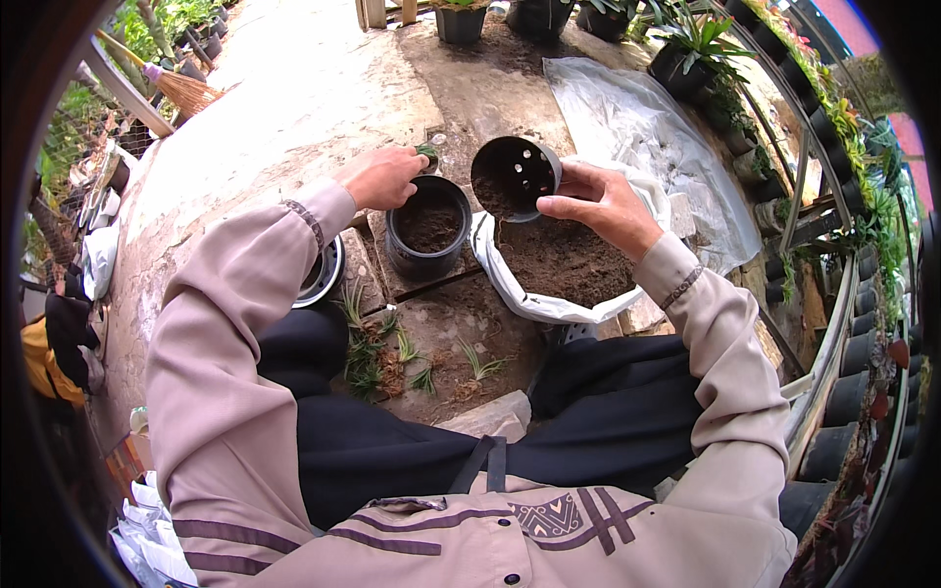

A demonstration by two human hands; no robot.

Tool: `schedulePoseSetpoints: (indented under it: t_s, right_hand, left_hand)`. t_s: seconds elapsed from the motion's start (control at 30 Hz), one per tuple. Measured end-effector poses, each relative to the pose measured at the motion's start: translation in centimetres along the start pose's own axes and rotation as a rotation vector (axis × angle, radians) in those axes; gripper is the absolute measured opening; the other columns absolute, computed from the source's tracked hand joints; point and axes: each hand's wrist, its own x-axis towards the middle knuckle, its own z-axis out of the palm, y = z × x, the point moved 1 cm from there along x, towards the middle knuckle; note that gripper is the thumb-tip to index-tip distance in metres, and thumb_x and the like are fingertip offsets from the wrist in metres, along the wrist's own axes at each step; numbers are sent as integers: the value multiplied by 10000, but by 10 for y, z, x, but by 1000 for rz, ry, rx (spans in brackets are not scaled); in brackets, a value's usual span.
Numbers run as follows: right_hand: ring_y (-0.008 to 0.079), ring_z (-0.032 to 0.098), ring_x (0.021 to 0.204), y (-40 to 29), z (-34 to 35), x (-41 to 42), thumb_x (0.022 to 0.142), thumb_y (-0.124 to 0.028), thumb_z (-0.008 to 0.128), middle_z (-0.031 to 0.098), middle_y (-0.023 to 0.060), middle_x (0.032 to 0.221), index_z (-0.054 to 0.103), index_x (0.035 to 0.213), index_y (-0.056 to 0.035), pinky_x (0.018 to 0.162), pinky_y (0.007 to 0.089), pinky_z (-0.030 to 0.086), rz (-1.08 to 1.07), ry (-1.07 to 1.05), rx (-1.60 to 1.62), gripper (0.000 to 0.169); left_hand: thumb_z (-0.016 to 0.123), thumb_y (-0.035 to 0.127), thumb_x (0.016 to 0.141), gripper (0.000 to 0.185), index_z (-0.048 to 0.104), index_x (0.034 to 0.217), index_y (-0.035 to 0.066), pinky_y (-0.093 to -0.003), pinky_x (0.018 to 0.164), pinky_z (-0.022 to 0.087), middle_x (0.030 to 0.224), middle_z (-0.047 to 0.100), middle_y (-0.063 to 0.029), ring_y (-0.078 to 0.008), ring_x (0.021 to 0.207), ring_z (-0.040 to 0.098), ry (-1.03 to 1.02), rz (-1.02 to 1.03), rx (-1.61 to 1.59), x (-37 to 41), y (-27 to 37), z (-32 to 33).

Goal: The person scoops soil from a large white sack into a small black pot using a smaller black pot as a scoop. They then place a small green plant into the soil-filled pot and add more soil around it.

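Observation:
My right hand (606, 202) grips the rim side of a black plastic plant pot (516, 178), tilted so that its holed base and some soil inside show. Below it stands a white sack (540, 305) with its edge rolled down, full of dark soil (570, 261). My left hand (382, 178) is by a small green plant (426, 151) just behind a second black pot (428, 253); its fingertips are partly hidden, so whether they hold the plant is unclear. That second pot stands upright with soil in it. Small plants with bare roots (367, 367) lie on the ground between my legs.
Another round pot (327, 275) stands partly under my left sleeve. A clear plastic sheet (654, 140) covers the ground at the upper right. Potted plants (461, 22) line the far edge, and racks of pots (853, 353) run along the right. A broom (184, 88) leans at the upper left.

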Motion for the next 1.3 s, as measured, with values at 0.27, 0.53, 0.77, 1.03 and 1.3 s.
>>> schedulePoseSetpoints:
  t_s: [0.27, 0.53, 0.77, 1.03, 1.3]
  right_hand:
    - [324, 632, 1240, 1, 47, 41, 736, -387, 941, 651, 219, 1325, 617, 1369, 53, 1075, 399, 497, -403, 223, -456, 836]
    - [284, 609, 1244, 5, 90, 47, 741, -194, 940, 540, 167, 1419, 552, 1459, 8, 876, 335, 635, -601, 225, -617, 841]
    - [390, 553, 1340, 0, 100, 45, 745, -119, 910, 530, 196, 1458, 521, 1481, -4, 1109, 445, 499, -725, 248, -751, 840]
    - [414, 560, 1332, 6, 92, 57, 806, -299, 872, 573, 278, 1370, 504, 1445, 111, 1121, 431, 478, -395, 122, -607, 844]
    - [427, 576, 1293, 29, 108, 75, 873, -421, 817, 595, 308, 1327, 515, 1414, 137, 1122, 448, 466, -302, -52, -731, 833]
  left_hand:
    - [676, 162, 908, 435, 635, 1319, 27, -459, 1026, 526, 1219, 676, -184, -350, 1191, 651, 29, -52, 46, -13, -17, 2]
    - [693, 197, 913, 369, 662, 1248, 46, -463, 976, 551, 1122, 714, -197, -356, 1113, 688, 23, -70, 45, -22, -24, -1]
    - [720, 213, 911, 266, 704, 1114, 40, -452, 949, 568, 1106, 733, -185, -350, 1099, 702, 60, -75, 8, -31, -23, -7]
    - [703, 236, 926, 481, 625, 1343, 9, -470, 1001, 545, 1186, 705, -213, -365, 1164, 677, -49, -131, 77, -33, -21, -13]
    - [719, 246, 904, 365, 703, 1173, 1, -458, 991, 559, 1179, 733, -202, -354, 1156, 692, -2, -138, 69, -35, -20, -11]
